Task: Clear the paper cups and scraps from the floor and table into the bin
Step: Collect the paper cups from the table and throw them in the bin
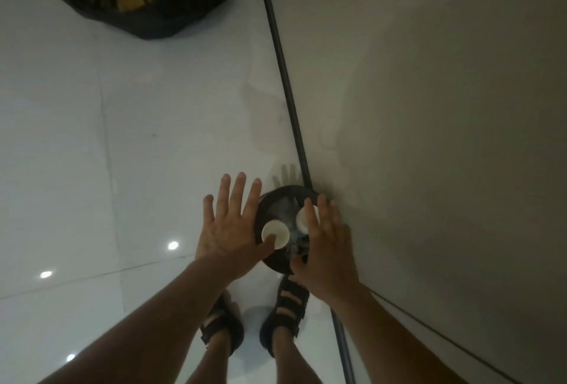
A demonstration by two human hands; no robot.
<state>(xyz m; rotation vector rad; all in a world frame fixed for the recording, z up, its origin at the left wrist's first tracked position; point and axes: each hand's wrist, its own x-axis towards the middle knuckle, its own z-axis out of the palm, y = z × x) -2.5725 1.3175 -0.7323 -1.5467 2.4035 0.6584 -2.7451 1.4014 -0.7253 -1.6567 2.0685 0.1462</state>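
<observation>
Left hand (233, 224) and right hand (328, 245) were spread, fingers straight, over the bin (285, 195). Two paper cups (277, 229) sat between them.

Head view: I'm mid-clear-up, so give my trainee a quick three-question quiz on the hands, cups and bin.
1. True or false: the left hand and the right hand both have straight, spread fingers above the round dark bin.
2. How many white paper cups show over the bin?
3. What lies on the white tiled floor at top left? A. a black bag holding brown cardboard; B. a red bucket; C. a blue chair.
Key: 1 true; 2 two, one beside each hand; 3 A.
</observation>
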